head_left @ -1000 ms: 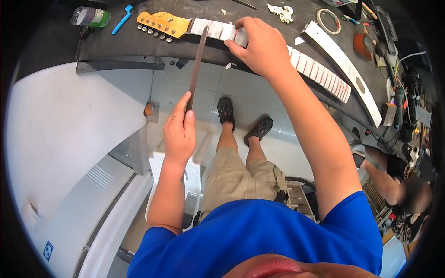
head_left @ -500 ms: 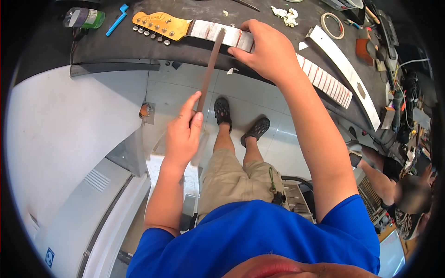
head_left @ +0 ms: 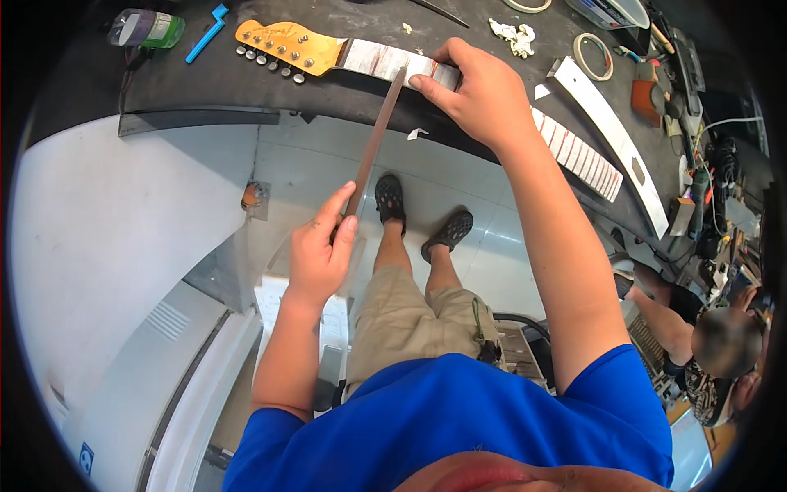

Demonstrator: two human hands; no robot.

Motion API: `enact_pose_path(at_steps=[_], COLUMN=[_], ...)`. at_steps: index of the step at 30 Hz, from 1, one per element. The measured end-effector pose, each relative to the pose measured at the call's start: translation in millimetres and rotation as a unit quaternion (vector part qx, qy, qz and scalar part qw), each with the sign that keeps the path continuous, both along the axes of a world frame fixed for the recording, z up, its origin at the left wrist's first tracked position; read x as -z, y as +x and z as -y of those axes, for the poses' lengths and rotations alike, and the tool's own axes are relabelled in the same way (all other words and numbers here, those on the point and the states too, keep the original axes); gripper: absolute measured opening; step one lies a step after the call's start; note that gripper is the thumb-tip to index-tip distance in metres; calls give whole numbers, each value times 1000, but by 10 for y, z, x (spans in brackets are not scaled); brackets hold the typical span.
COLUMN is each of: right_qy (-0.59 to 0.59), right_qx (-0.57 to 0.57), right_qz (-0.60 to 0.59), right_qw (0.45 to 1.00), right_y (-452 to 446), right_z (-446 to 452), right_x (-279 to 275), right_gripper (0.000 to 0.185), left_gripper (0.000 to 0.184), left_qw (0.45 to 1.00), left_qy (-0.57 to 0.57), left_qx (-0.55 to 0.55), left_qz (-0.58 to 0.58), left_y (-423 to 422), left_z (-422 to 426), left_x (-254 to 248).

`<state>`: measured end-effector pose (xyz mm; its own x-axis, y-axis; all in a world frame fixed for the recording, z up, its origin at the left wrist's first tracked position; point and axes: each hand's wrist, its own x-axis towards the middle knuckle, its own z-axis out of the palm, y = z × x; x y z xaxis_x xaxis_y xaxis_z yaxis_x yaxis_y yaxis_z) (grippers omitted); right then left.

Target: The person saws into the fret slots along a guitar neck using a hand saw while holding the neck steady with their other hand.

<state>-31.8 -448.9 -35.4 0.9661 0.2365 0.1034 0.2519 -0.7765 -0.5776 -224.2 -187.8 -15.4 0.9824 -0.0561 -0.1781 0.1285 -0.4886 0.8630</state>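
A guitar neck lies along the front of the dark bench, its fretboard masked with white tape between the frets. The yellow headstock with its metal tuners points left. My left hand is closed around the lower end of a long, narrow file, index finger stretched along it. The file's far tip rests at or just over the taped fretboard. My right hand grips the neck just right of that tip, thumb on the near side and fingers over the far side. Its palm hides part of the fretboard.
Behind the neck lie a long white slotted strip, a tape roll and crumpled masking tape. A blue tool and a green-bottomed bottle are at left. Another person is at far right.
The file has drawn slightly back towards me with my left hand, and its tip sits a little further right. My right thumb has shifted up onto the taped fretboard.
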Motion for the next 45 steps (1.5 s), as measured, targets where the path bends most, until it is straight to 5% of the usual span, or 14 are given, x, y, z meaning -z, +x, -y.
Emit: enact_pose_path(at_steps=[10,13,16,22,28,37,45], right_qy=[38,40,13,41,59,44,33], right_qx=[31,32,37,47,47,48,43], right_qz=[-76,-82,-48,-68,-85,-75,-59], right_qw=[996,995,998,996,994,995,997], right_y=[25,60,64,38,86,73,60], right_z=[-6,-16,-24,-32,-17,-15,-30], right_x=[-4,-22,-11,-7,-18,7,18], right_gripper=[49,49,45,51,52,53,50], left_gripper=[43,47,49,45,48,45,49], left_qw=[984,988,987,973,988,973,981], left_qy=[135,142,112,191,128,192,180], left_qx=[28,38,36,61,10,34,29], left_qz=[111,51,113,116,90,127,66], left_y=[1199,555,145,1209,61,1132,129], left_z=[586,299,84,577,279,669,298], left_x=[-83,-75,-26,-108,-61,-110,-144])
